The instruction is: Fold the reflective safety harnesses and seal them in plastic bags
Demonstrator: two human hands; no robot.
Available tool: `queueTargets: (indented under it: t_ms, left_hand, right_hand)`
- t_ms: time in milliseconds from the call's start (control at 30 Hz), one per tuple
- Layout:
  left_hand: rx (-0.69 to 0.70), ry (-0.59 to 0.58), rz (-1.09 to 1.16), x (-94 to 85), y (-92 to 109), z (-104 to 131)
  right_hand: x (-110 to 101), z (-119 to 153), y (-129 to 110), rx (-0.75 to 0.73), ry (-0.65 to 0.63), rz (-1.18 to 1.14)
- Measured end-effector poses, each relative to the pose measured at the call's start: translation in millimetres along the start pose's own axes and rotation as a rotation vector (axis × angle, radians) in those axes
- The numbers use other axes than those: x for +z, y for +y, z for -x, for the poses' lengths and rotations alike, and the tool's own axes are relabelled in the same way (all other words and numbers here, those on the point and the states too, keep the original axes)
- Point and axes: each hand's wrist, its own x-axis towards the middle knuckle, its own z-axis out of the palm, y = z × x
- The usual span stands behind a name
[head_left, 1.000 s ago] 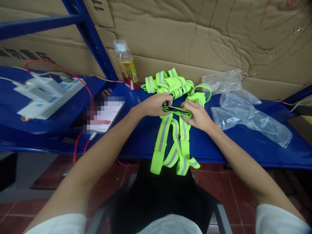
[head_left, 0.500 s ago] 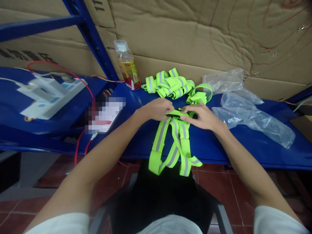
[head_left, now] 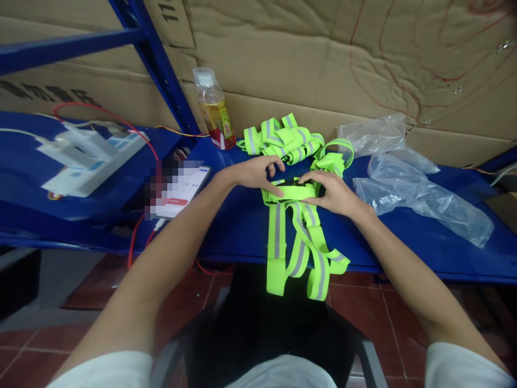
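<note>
Neon-green straps with grey reflective stripes (head_left: 277, 231) lie at the front of the blue table, their loose ends hanging over the edge. At the left end of the gathered upper part, my left hand (head_left: 260, 173) has its fingers apart, the thumb touching the band. My right hand (head_left: 329, 193) grips the right end of the same green band between thumb and fingers. Small black parts show beside the band, partly hidden. Behind my hands sit a bundle of similar green straps (head_left: 283, 141) and a looped green strap (head_left: 332, 160).
A wrapped drink bottle (head_left: 217, 116) stands at the back beside the blue rack post. Clear plastic bags (head_left: 428, 199) lie to the right. On the left are a phone (head_left: 183, 194) with a cable and a white power strip (head_left: 97, 164). Cardboard (head_left: 283, 64) rises behind.
My left hand has opened and its fingers have spread off the band. The green band now lies flatter between my hands, and the hanging straps have shifted right.
</note>
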Motion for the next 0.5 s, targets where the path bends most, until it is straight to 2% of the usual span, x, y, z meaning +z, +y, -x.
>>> queueTargets:
  t_ms: [100, 167, 267, 367, 500]
  left_hand:
    - [0.035, -0.121, -0.084, 1.1, -1, -2]
    - [0.069, -0.181, -0.055, 0.3, 1, -1]
    - [0.084, -0.179, 0.070, -4.2, 2, 3]
    - [0.088, -0.120, 0.100, -11.2, -1, 5]
    - [0.213, 0.096, 0.082, -12.8, -2, 3]
  right_hand:
    - [-1, 0, 0, 0.004, 0.034, 0.021]
    - [-3, 1, 1, 0.018, 0.033, 0.016]
    - [-8, 2, 3, 0.076, 0.021, 0.030]
    - [-15, 5, 2, 0.159, 0.015, 0.053]
    - [-20, 6, -4, 0.257, 0.035, -0.009]
